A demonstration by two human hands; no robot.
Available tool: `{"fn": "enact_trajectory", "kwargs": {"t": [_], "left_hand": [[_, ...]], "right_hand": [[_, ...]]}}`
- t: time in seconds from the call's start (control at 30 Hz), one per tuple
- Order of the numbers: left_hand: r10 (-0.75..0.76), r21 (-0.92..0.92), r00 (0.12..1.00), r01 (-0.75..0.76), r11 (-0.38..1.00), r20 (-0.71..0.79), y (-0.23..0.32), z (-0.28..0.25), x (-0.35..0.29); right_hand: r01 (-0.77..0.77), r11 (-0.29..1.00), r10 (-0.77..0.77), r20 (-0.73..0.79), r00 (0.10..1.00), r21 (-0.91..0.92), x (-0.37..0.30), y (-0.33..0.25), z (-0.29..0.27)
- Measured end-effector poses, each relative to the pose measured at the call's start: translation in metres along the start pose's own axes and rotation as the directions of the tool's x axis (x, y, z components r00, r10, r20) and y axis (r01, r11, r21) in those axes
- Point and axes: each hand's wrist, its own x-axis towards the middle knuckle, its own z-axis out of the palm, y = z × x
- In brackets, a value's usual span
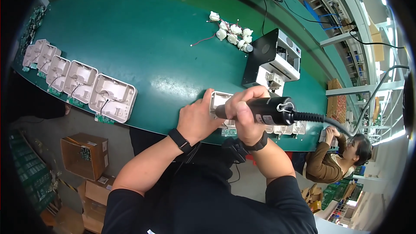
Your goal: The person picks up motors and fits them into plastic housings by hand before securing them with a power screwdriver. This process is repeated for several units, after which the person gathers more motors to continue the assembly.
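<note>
My right hand point(246, 119) is wrapped round a black electric screwdriver point(275, 110), which lies nearly level with its cable running off to the right. The screwdriver's tip points left, over a white plastic housing point(220, 98) at the table's front edge. My left hand point(195, 119) steadies that housing from its left side, fingers at the far corner and thumb near the front. Part of the housing is hidden behind my right hand and the tool. A green circuit board point(229, 132) shows at the housing's front side.
Several open white housings point(113, 97) with circuit boards line the table's left edge. White round parts point(234, 29) with red wires lie at the back, beside a black-and-white machine point(277, 60). More housings point(284, 129) sit to my right, near a seated co-worker point(327, 160). Cardboard boxes point(84, 156) stand on the floor.
</note>
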Motion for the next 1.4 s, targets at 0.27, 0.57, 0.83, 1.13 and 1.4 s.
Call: {"fn": "enact_trajectory", "kwargs": {"t": [0.27, 0.57, 0.83, 1.13, 1.4], "left_hand": [[-0.033, 0.003, 0.998, 0.033, 0.999, 0.044, 0.003, 0.001, -0.003], [-0.059, 0.005, 0.995, 0.059, 0.998, 0.077, 0.009, -0.005, -0.001], [-0.039, -0.013, 0.998, 0.040, 0.999, 0.055, 0.011, -0.001, 0.000], [-0.015, 0.006, 1.000, 0.015, 1.000, 0.014, 0.004, 0.005, -0.001], [-0.006, -0.012, 0.999, 0.007, 1.000, 0.036, 0.006, 0.005, -0.007]], "right_hand": [[0.058, 0.970, -0.026, 0.137, 0.990, -0.235, -0.005, -0.001, -0.006], [0.046, 0.981, -0.035, 0.064, 0.997, -0.190, 0.002, -0.037, 0.015], [0.022, 0.977, -0.019, 0.014, 1.000, -0.212, 0.002, -0.029, 0.002], [0.026, 0.965, -0.025, 0.009, 1.000, -0.261, -0.001, -0.013, -0.001], [0.057, 0.995, -0.059, -0.023, 0.998, -0.086, -0.013, -0.010, -0.003]]}}
